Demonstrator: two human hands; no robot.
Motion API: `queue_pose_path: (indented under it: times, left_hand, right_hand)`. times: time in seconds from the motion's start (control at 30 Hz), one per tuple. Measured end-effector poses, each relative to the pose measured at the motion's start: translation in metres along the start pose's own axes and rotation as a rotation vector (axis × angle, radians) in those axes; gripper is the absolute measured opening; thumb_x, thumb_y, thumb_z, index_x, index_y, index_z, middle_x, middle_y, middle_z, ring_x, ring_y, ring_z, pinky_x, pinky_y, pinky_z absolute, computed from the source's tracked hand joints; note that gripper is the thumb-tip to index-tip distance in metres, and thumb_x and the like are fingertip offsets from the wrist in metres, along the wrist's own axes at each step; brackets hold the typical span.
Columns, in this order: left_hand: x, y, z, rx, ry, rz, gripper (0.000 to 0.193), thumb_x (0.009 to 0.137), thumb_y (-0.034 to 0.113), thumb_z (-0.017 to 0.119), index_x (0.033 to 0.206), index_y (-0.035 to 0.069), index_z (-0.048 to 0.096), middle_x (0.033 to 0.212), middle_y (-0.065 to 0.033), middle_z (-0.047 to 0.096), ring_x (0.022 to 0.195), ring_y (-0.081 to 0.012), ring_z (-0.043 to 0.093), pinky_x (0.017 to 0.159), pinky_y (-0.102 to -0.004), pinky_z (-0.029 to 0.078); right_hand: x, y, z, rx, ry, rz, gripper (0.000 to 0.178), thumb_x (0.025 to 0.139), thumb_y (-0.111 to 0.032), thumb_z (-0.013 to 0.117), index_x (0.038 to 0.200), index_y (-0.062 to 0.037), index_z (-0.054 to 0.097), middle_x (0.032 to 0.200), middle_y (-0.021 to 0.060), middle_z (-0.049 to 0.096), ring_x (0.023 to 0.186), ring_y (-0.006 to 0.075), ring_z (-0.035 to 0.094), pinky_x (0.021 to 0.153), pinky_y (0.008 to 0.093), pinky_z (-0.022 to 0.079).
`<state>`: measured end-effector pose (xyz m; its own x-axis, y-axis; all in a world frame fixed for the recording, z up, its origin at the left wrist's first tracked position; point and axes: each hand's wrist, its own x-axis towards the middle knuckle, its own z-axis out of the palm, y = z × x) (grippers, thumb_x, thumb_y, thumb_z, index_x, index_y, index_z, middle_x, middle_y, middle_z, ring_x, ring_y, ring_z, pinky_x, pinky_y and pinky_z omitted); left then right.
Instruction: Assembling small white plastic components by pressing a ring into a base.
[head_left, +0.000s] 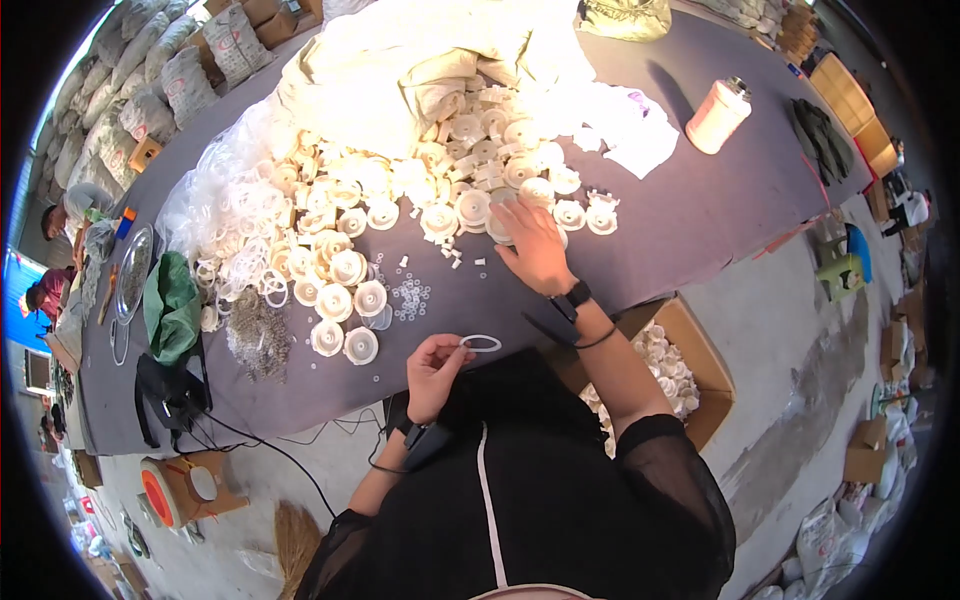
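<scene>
My left hand [431,378] is closed in a pinch near the table's front edge, holding a thin white ring [497,346] by its side. Farther forward, my right hand [538,252] curls its fingers and thumb round a round white plastic part [497,226] at the near edge of a large pile; the fingers partly cover it. Similar round white parts [334,301] with raised centres stand at the pile's left front. Between the hands lie many tiny clear rings [409,297] and a few small white pegs [456,262].
A pile of white rings [246,268], metal springs [258,335] and a green bag [172,307] lie to the left on the grey-covered table [640,250]. A pinkish bottle [718,117] stands at the back right. Below the right forearm, a cardboard box [712,365] holds white parts.
</scene>
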<state>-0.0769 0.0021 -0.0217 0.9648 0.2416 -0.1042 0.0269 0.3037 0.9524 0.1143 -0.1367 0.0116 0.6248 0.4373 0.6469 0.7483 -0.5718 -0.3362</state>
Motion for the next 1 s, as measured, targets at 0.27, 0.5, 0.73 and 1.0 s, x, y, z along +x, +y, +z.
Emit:
queue_pose_path:
  times: [0.27, 0.5, 0.73, 1.0]
  left_hand:
    - [-0.003, 0.002, -0.007, -0.063, 0.017, -0.004, 0.009, 0.083, -0.002, 0.053, 0.092, -0.002, 0.055, 0.086, -0.0066, 0.061, 0.079, -0.0124, 0.06, 0.073, -0.0228, 0.049]
    - [0.0, -0.006, -0.009, -0.014, -0.022, 0.049, 0.008, 0.083, -0.003, 0.052, 0.091, -0.002, 0.055, 0.088, -0.0064, 0.06, 0.08, -0.0123, 0.059, 0.074, -0.0236, 0.048]
    - [0.0, -0.011, -0.01, 0.047, -0.027, 0.153, 0.01, 0.082, -0.005, 0.052, 0.091, -0.002, 0.056, 0.091, -0.0065, 0.059, 0.082, -0.0122, 0.058, 0.077, -0.0237, 0.046]
    - [-0.001, -0.007, -0.008, 0.023, -0.023, 0.094, 0.01, 0.082, -0.005, 0.052, 0.091, -0.003, 0.055, 0.094, -0.0073, 0.059, 0.083, -0.0122, 0.058, 0.076, -0.0231, 0.046]
  right_hand:
    - [-0.004, 0.009, 0.012, 0.247, -0.194, 0.1, 0.035, 0.072, -0.019, 0.062, 0.105, -0.0087, 0.056, 0.099, 0.0097, 0.057, 0.095, 0.0258, 0.051, 0.089, 0.0381, 0.032]
    - [-0.005, 0.0, 0.0, 0.17, -0.212, 0.027, 0.031, 0.075, -0.02, 0.06, 0.103, -0.0077, 0.057, 0.102, 0.0108, 0.058, 0.099, 0.0243, 0.052, 0.091, 0.0374, 0.031]
    - [-0.009, 0.009, 0.006, 0.351, -0.209, 0.162, 0.022, 0.077, -0.018, 0.058, 0.096, -0.0062, 0.061, 0.102, 0.0126, 0.059, 0.098, 0.0254, 0.053, 0.091, 0.0378, 0.031]
    - [-0.018, 0.011, -0.003, 0.948, 0.071, 0.687, 0.02, 0.087, -0.019, 0.05, 0.088, -0.0016, 0.059, 0.084, 0.007, 0.062, 0.08, 0.0163, 0.059, 0.068, 0.0242, 0.043]
